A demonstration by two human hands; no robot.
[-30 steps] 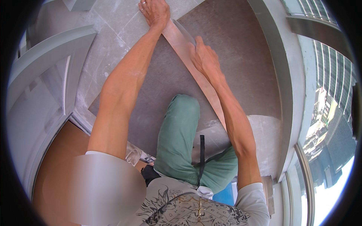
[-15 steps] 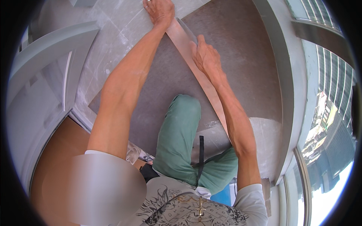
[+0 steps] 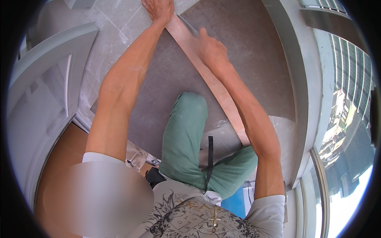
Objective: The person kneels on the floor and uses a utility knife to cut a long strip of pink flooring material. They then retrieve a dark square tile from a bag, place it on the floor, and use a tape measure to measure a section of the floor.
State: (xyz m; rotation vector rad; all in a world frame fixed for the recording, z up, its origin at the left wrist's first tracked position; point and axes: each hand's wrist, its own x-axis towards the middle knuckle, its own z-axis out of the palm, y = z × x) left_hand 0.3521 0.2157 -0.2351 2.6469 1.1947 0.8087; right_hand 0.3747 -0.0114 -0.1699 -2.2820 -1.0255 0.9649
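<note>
A long pinkish strip (image 3: 220, 95), possibly wood, lies diagonally across a large brown-grey sheet (image 3: 250, 51) on the floor. My left hand (image 3: 160, 10) is at the strip's far end, pressing down with the palm low; the frame's top edge cuts off its fingertips. Farther right and nearer, my right hand (image 3: 214, 49) is closed around a thin grey blade-like tool (image 3: 187, 23) held along the strip's right edge. Motion smears the right fingers and the tool, so its exact kind is unclear. My right forearm covers part of the strip.
Pale tiled floor (image 3: 107, 35) surrounds the sheet's far left side. A grey frame (image 3: 51, 51) stands at left; a curved-looking ledge (image 3: 295, 79) and windows line the right. My green-trousered knee (image 3: 186, 111) is close to the strip. A blue object (image 3: 234, 202) lies near my body.
My right hand has moved slightly up and left with the tool, and its elbow has swung outward to the right. In the picture, the left hand and strip's far end sit slightly farther left.
</note>
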